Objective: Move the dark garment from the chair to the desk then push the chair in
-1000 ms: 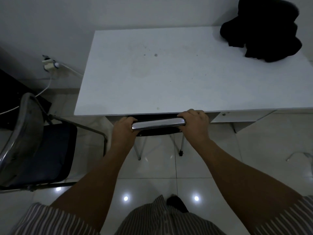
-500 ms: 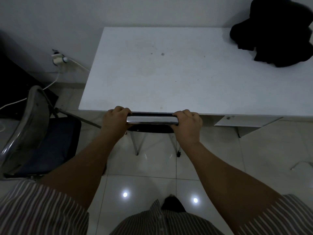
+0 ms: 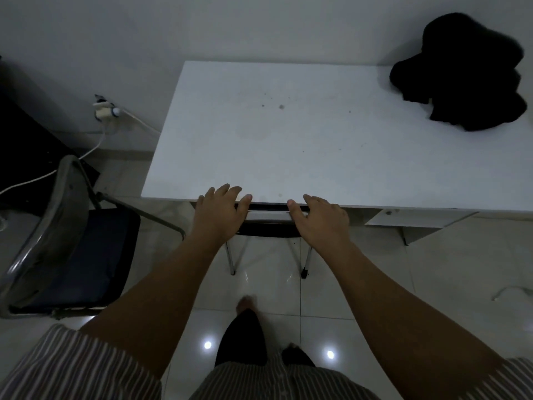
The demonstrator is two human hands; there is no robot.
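Both hands, left (image 3: 219, 212) and right (image 3: 319, 219), lie open with fingers spread over the chair (image 3: 268, 216) back, its seat hidden under the tabletop (image 3: 288, 140). The garment (image 3: 461, 73) sits at the far right corner, partly cut off.

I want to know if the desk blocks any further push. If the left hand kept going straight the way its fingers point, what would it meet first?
The left hand is spread open over the chair back, its fingertips already at the front edge of the white desk. It would probably meet that edge or slide over the bare desktop; depth is unclear.
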